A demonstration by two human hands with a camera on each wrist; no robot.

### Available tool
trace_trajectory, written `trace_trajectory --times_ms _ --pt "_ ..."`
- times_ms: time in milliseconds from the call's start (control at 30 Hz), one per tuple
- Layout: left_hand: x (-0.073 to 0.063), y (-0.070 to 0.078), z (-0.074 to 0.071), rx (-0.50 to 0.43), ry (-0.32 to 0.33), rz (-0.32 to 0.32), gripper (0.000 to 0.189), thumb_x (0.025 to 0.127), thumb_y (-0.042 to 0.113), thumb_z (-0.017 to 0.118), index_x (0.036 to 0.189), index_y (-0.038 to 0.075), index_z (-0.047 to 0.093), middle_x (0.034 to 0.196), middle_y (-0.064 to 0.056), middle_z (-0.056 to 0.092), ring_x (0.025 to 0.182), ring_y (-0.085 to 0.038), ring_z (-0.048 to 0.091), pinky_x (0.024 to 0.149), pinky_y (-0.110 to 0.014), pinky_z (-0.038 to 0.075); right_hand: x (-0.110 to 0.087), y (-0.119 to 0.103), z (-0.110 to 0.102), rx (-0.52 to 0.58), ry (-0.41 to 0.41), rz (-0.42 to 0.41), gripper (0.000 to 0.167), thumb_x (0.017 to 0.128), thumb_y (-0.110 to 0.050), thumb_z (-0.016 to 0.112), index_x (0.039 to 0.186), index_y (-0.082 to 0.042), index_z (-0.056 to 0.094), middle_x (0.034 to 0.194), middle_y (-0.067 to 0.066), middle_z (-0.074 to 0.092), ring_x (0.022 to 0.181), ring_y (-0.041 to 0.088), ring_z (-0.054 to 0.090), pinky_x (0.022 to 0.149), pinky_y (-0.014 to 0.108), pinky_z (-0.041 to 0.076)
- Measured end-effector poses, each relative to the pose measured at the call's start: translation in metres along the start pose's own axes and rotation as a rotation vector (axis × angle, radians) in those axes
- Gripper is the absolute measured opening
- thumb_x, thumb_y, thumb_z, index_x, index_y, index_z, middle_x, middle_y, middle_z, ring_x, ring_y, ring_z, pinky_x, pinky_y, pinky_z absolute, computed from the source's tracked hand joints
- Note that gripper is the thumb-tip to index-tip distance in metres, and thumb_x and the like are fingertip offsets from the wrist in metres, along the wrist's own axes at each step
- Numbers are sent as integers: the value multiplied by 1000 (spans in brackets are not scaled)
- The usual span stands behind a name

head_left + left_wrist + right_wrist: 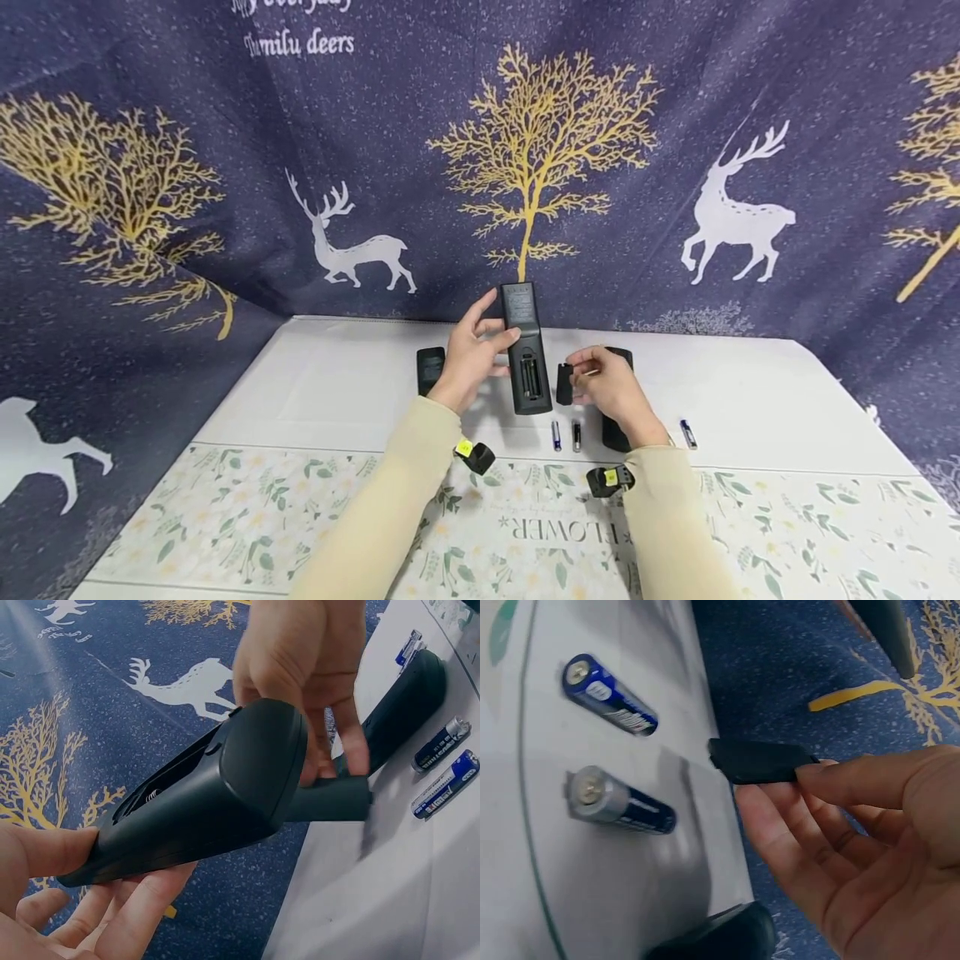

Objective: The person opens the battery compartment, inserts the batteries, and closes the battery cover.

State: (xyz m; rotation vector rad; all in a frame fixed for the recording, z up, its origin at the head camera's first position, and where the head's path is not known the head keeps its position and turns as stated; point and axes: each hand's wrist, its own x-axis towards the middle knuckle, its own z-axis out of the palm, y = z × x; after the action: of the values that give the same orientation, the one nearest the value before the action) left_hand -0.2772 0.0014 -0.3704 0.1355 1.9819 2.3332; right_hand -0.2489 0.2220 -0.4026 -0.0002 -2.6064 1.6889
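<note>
Steadily, hold the black remote in the left hand, pinched with thumb at one edge and the other fingers spread beneath, back face turned up, open battery compartment just on the near side of the thumb tip. Squeeze only enough, probably, to prevent twisting, and leave the compartment uncovered; note the spring inside. Hold the battery cover by one end, pinched between thumb and fingers of the right hand, beside the remote but not touching it, free end pointing out past the fingertips. Grip lightly there, so as not to bend such a thin piece. Mind the blue battery and the darker battery, both lying near the right fingertips on the wearer's side: likely to roll if nudged. Avoid, too, knocking the second remote beneath the right hand.
</note>
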Motion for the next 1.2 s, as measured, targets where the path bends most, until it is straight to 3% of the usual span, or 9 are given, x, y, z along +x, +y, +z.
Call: trace_trajectory --times_ms 267,433,533,700,967,1200 --pt "-1 1 -2 0 -10 12 76 99 4 76 161 37 47 137 -11 65 96 -27 75 66 -40 64 2 7 4 -68 -31 25 28 95 17 57 121 11 63 99 17 63 86 24 67 72 36 64" --pt "-1 1 -3 2 -20 19 76 99 5 76 162 37 46 137 -12 65 98 -28 75 69 -42 65 3 8 6 -188 -28 41 29 96 12 65 125 8 65 103 18 65 84 24 69 68 34 60" --pt "1 2 -2 -1 -29 24 76 99 5 76 161 38 46 137 -11 65 97 -27 75 69 -42 65 4 8 5 -296 -7 30 33 95 7 71 127 6 66 109 21 68 79 22 70 71 38 57" --pt "1 4 -4 -6 -28 19 76 99 5 76 161 39 47 135 -10 66 95 -26 74 68 -42 65 5 9 10 -418 16 27 37 94 0 78 129 3 67 113 22 70 86 27 70 82 48 57" --pt "-2 1 -10 -2 -19 13 76 99 5 76 162 35 46 132 -11 67 101 -34 73 67 -40 65 2 11 16 -447 18 28 36 93 -2 80 126 4 67 115 23 70 98 36 69 85 51 57" --pt "-1 0 -11 -8 -18 5 75 99 5 76 161 36 47 133 -10 67 97 -27 74 67 -40 64 -2 5 11 -453 19 1 39 97 -8 77 132 4 66 127 28 67 112 43 68 89 54 58"
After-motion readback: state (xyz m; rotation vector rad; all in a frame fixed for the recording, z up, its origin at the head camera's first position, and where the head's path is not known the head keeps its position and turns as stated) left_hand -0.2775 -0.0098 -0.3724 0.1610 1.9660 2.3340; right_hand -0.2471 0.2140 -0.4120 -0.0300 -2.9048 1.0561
